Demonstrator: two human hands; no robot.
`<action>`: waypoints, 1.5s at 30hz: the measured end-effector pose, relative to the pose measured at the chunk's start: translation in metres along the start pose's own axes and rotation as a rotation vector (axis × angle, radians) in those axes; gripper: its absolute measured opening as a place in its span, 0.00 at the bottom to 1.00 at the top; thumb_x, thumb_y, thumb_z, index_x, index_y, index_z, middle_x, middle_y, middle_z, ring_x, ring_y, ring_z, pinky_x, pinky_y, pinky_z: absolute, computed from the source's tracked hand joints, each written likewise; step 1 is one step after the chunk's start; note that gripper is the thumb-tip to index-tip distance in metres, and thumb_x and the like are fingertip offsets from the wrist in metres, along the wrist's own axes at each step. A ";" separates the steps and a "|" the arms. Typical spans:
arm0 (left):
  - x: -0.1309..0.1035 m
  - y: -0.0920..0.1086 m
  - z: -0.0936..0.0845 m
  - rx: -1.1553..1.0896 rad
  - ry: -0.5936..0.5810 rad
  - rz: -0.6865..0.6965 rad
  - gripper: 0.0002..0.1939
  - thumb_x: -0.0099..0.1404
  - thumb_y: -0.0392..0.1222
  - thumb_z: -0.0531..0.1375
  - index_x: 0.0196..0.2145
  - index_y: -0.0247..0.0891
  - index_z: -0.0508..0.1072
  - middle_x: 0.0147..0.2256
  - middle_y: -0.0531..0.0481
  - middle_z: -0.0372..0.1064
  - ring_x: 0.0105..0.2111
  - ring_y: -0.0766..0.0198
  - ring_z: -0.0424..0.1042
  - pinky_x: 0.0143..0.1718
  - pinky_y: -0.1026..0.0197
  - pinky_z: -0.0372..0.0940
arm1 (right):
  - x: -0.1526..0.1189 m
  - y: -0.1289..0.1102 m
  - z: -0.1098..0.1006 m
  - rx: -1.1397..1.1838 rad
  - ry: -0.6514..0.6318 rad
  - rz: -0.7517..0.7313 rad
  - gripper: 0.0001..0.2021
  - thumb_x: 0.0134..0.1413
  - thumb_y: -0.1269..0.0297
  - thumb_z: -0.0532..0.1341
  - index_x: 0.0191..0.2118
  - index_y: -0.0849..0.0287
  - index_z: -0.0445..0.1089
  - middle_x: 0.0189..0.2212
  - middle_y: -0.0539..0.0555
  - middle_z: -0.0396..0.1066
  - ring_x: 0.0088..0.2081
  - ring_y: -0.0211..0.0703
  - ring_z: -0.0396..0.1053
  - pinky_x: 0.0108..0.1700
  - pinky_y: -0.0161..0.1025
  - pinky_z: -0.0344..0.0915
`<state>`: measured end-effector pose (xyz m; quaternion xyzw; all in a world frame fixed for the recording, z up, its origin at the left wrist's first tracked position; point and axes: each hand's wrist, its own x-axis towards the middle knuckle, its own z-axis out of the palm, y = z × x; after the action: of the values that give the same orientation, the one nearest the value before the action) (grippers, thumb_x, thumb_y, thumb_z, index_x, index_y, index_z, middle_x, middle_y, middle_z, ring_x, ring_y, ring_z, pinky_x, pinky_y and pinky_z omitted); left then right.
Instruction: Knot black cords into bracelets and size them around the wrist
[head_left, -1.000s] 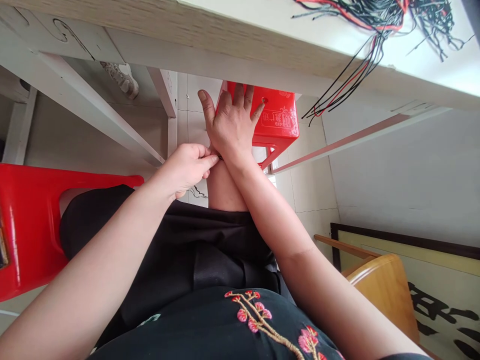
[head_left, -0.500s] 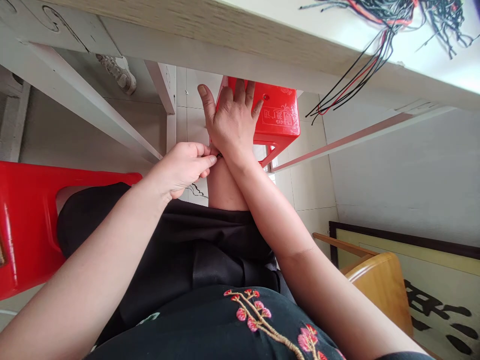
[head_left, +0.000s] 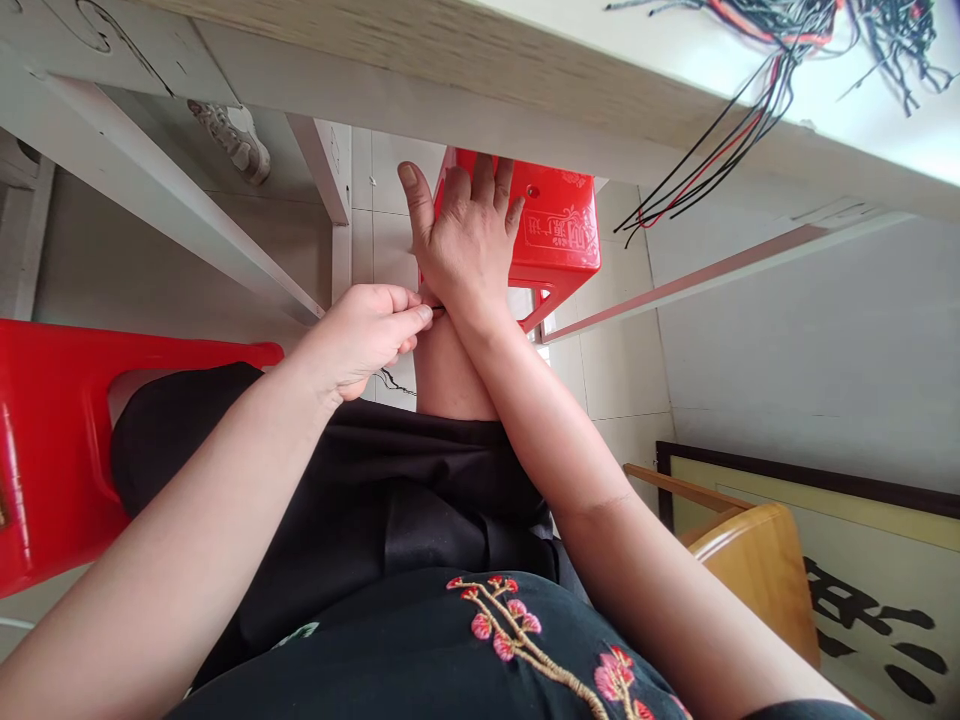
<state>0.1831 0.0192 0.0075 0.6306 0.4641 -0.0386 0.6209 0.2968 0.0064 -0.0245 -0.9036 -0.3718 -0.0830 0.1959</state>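
Note:
A thin black cord (head_left: 439,309) is pinched between the thumb and fingertips of my left hand (head_left: 375,335), right beside the heel of my right hand. My right hand (head_left: 469,225) lies palm down with its fingers spread, crossing over my bare lower leg (head_left: 454,375). Its fingertips reach over the red plastic stool (head_left: 559,225) under the table edge. Whether the palm presses on the cord is hidden. A loose black cord tail (head_left: 394,382) hangs below my left hand.
Above my hands runs the table (head_left: 450,70), bearing a bundle of black and red cords (head_left: 780,85) whose ends hang over its edge. Another red stool (head_left: 52,450) is at left, a wooden chair (head_left: 765,570) at right. A person's shoe (head_left: 232,140) shows beyond the table frame.
The bit of cord at my left fingertips looks straighter than before. My right hand has shifted very slightly forward; otherwise both hands keep their places.

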 end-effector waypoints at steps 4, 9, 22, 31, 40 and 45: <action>0.000 -0.001 0.001 -0.038 0.044 0.008 0.06 0.62 0.36 0.56 0.29 0.35 0.71 0.17 0.57 0.53 0.16 0.74 0.51 0.20 0.70 0.53 | -0.001 0.001 -0.003 0.017 -0.002 -0.019 0.32 0.61 0.42 0.36 0.47 0.61 0.66 0.59 0.61 0.58 0.64 0.60 0.45 0.62 0.58 0.49; 0.004 -0.005 0.001 -0.121 0.059 0.054 0.03 0.59 0.32 0.57 0.31 0.36 0.71 0.19 0.56 0.58 0.18 0.73 0.55 0.21 0.70 0.55 | -0.003 0.002 -0.007 -0.035 0.000 -0.020 0.29 0.62 0.43 0.38 0.47 0.57 0.66 0.58 0.58 0.60 0.64 0.56 0.48 0.61 0.54 0.51; 0.013 -0.018 -0.003 -0.048 0.112 0.244 0.07 0.53 0.32 0.62 0.32 0.39 0.71 0.28 0.53 0.69 0.29 0.67 0.69 0.24 0.69 0.65 | -0.001 0.003 -0.006 -0.006 -0.002 0.008 0.28 0.56 0.44 0.33 0.47 0.44 0.64 0.58 0.48 0.61 0.63 0.48 0.48 0.60 0.50 0.52; 0.017 -0.023 -0.005 0.039 0.087 0.252 0.05 0.57 0.38 0.61 0.33 0.41 0.70 0.28 0.51 0.71 0.30 0.64 0.71 0.23 0.68 0.64 | -0.001 0.004 -0.005 0.022 -0.023 0.016 0.28 0.58 0.43 0.36 0.51 0.49 0.63 0.61 0.51 0.57 0.65 0.50 0.45 0.61 0.49 0.50; 0.013 -0.023 -0.004 0.126 0.059 0.313 0.07 0.59 0.41 0.58 0.36 0.40 0.71 0.30 0.51 0.72 0.35 0.62 0.72 0.26 0.69 0.65 | -0.002 0.003 -0.006 0.067 0.027 0.002 0.26 0.63 0.47 0.44 0.51 0.62 0.64 0.57 0.60 0.61 0.64 0.56 0.48 0.61 0.53 0.52; 0.010 -0.021 -0.001 0.079 0.076 0.327 0.08 0.53 0.39 0.64 0.33 0.40 0.72 0.32 0.51 0.72 0.33 0.63 0.71 0.25 0.68 0.66 | -0.002 0.004 -0.009 0.074 -0.044 0.040 0.24 0.63 0.46 0.42 0.55 0.52 0.61 0.61 0.54 0.56 0.67 0.50 0.42 0.64 0.52 0.50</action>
<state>0.1748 0.0207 -0.0146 0.7224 0.3766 0.0684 0.5758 0.2979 -0.0014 -0.0178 -0.9047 -0.3605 -0.0453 0.2224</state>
